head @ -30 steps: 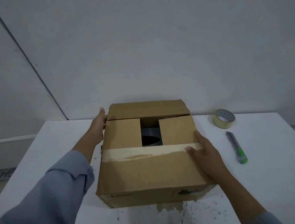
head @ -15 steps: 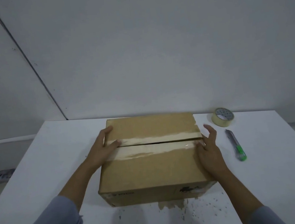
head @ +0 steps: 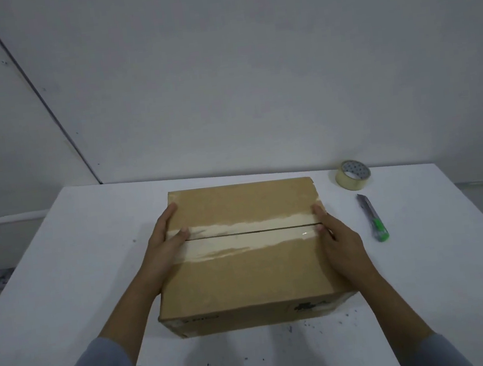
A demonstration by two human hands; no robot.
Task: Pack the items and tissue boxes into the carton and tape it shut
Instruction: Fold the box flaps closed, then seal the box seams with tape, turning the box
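Left hand (head: 163, 246) & right hand (head: 335, 241) lie flat, fingers spread, gripping nothing; I press carton (head: 249, 260) flaps shut mid-frame so tape (head: 352, 174), upper right, can seal.

- Head view — one wide-angle camera, worn, looking forward and down, close over the table (head: 63, 263).
- Carton (head: 243, 266) centred, near; wall behind fills upper half.
- Single view — nothing shared.

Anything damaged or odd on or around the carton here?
Yes. The carton has torn pale strips along its centre seam where the surface is peeled, ragged patches at its front bottom corners, and dark specks litter the table in front.
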